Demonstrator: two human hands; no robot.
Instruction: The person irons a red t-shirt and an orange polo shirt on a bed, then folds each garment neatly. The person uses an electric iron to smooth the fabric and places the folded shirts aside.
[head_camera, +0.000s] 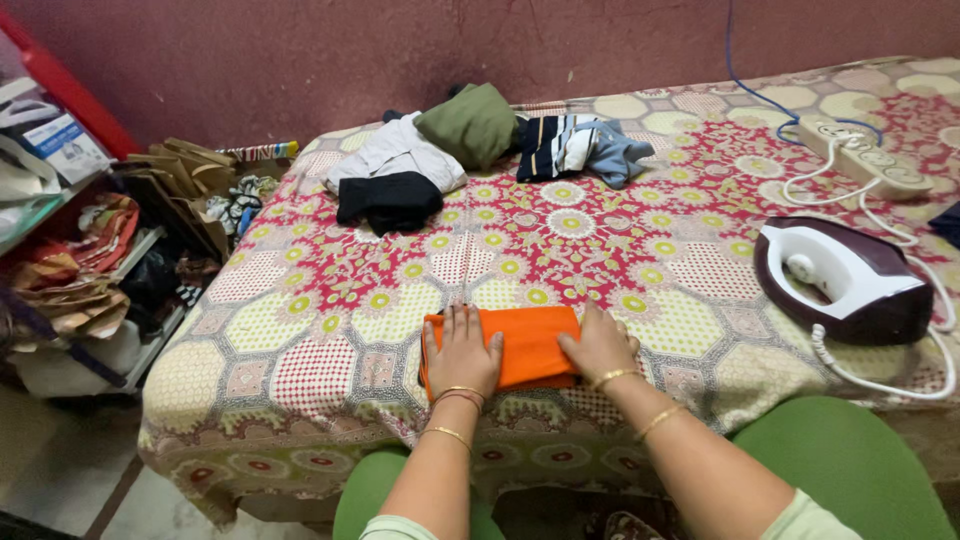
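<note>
2 hands lie flat on a folded orange cloth (530, 345), which rests near the front edge of a bed covered with a red and cream patterned sheet (300, 340). The left hand (462, 352) presses on the left part of the cloth with its fingers spread and pointing away from the person. The right hand (600, 345) rests on the right end of the cloth, palm down, with the fingers held closer together. Neither hand pinches anything; both only press on the fabric. Gold bangles sit on both wrists. At the far side of the bed there is a heap of clothes: a white garment (395, 150), a black garment (390, 200) just in front of it, an olive green garment (470, 122) beside them, and a striped dark garment (575, 145) to the right. An electric iron (840, 285), white and dark brown, stands on the right side of the bed, well apart from the cloth, with its white cord curling around it. A white power strip (865, 155) lies behind the iron.
</note>
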